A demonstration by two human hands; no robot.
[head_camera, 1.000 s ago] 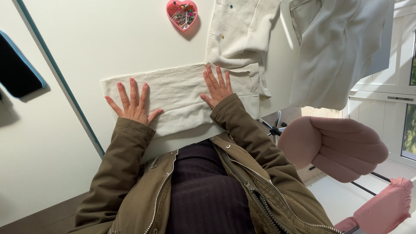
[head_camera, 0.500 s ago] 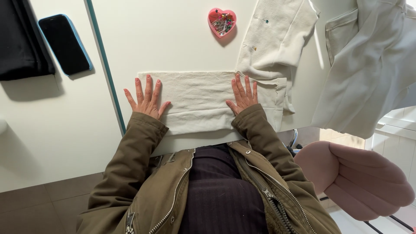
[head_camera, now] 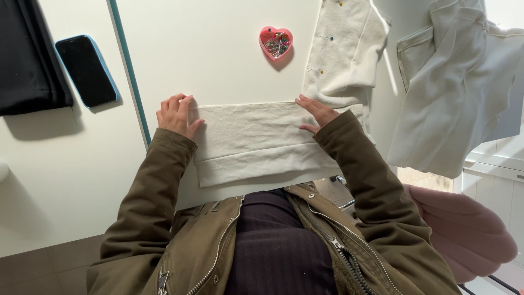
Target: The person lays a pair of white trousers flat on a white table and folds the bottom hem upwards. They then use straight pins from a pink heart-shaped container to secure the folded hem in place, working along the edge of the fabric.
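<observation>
1. Far left: black fabric (head_camera: 24,60) lying on the white table (head_camera: 218,49), with a dark phone in a blue case (head_camera: 86,70) just beside it.
2. Right of the phone: a teal strip (head_camera: 130,71) running down the tabletop; brown floor tiles (head_camera: 38,267) visible below the table edge.
3. Left hand (head_camera: 176,114): fingers curled, pinching the upper left corner of the folded cream cloth (head_camera: 256,142).
4. Centre: the cream cloth spread flat near the table's front edge, between both hands, a folded band along its lower side.
5. Above the cloth: a pink heart-shaped dish (head_camera: 275,42) holding coloured pins, well apart from both hands.
6. Right hand (head_camera: 316,113): fingers stretched, resting on the cloth's upper right corner, touching a pinned white fabric piece (head_camera: 341,54).
7. Far right: a pale garment (head_camera: 458,87) hanging off the table; a pink chair (head_camera: 464,229) below.
</observation>
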